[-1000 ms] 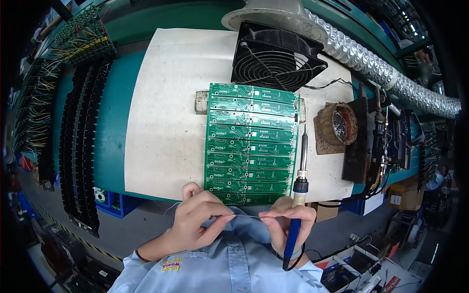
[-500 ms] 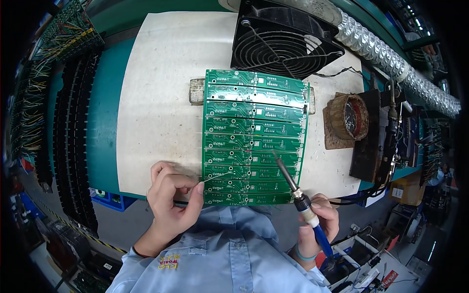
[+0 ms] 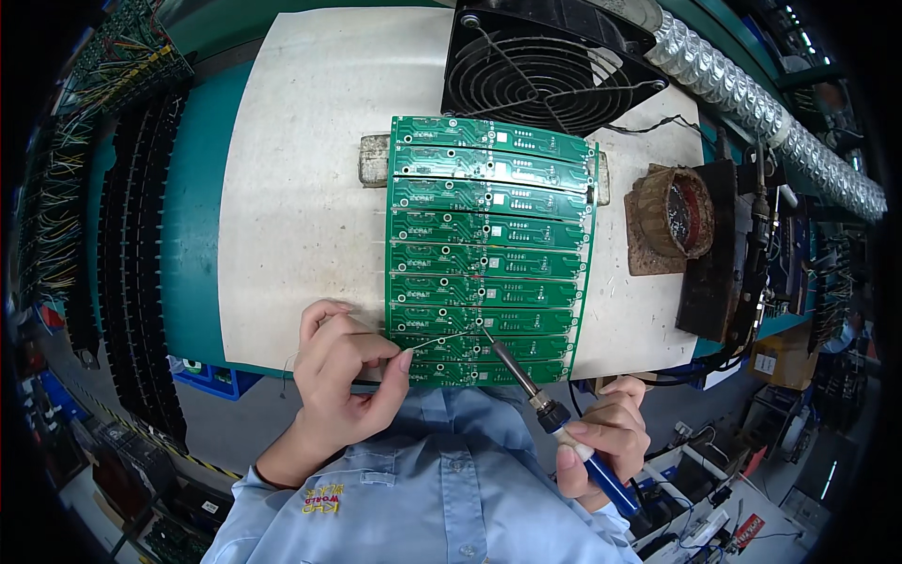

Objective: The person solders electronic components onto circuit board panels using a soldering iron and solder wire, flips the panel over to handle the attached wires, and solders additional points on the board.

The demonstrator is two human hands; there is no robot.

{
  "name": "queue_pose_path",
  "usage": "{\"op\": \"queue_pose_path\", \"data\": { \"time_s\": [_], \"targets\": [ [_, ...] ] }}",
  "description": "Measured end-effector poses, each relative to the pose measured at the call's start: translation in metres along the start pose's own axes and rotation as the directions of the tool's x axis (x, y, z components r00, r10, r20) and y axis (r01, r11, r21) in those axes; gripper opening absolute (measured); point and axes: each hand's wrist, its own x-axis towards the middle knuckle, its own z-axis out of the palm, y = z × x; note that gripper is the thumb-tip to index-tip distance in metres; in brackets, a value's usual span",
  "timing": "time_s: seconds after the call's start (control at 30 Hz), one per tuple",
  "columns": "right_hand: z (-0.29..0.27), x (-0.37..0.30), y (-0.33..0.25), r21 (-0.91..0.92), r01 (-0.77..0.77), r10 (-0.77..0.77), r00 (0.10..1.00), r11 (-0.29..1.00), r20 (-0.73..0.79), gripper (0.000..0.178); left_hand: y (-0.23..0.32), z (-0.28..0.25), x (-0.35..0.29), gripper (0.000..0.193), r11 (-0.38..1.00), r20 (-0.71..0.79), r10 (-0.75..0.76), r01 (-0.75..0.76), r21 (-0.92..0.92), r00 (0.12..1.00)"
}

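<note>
A green circuit board panel [image 3: 531,263], divided into several long strips, lies in front of me. Thumb and index finger of my left hand [image 3: 348,371] pinch a thin strand of solder wire [image 3: 434,341], which reaches over the lower strips. My right hand [image 3: 606,437] grips a soldering iron [image 3: 554,414] by its blue and white handle. Its tip meets the board, or hovers just over it, close to the free end of the wire; I cannot tell whether they touch. Part of the handle is hidden behind my fingers.
Behind the panel stands a black fan [image 3: 545,80] with a round guard. To the right are a round brown pot [image 3: 678,211] of dark residue and a dark metal stand [image 3: 709,254]. A silver duct [image 3: 752,103] crosses the back right. Black slotted rails [image 3: 141,263] lie left.
The soldering iron has swung left and down, bringing its tip to the wire's end. My left hand has shifted slightly right with the solder wire. The board sits slightly higher in view.
</note>
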Motion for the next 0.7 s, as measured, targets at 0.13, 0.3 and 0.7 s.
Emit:
{"op": "queue_pose_path", "data": {
  "time_s": [0.13,0.3,0.7],
  "targets": [
    [-0.001,0.000,-0.004,-0.070,0.042,-0.037,0.997,0.997,0.067,0.015,0.000,0.000,0.001,0.013,1.000,0.007,-0.005,0.005,-0.020,1.000],
    [-0.002,-0.005,-0.006,-0.129,0.114,-0.103,0.991,0.985,0.089,0.014,-0.001,-0.001,0.001,0.013,0.998,0.000,-0.037,0.037,-0.049,0.999],
    [0.003,-0.016,-0.007,0.010,-0.015,0.016,0.996,1.000,-0.086,0.019,0.001,-0.002,0.007,0.013,0.986,0.029,-0.080,0.083,-0.144,0.996]
  ]
}}
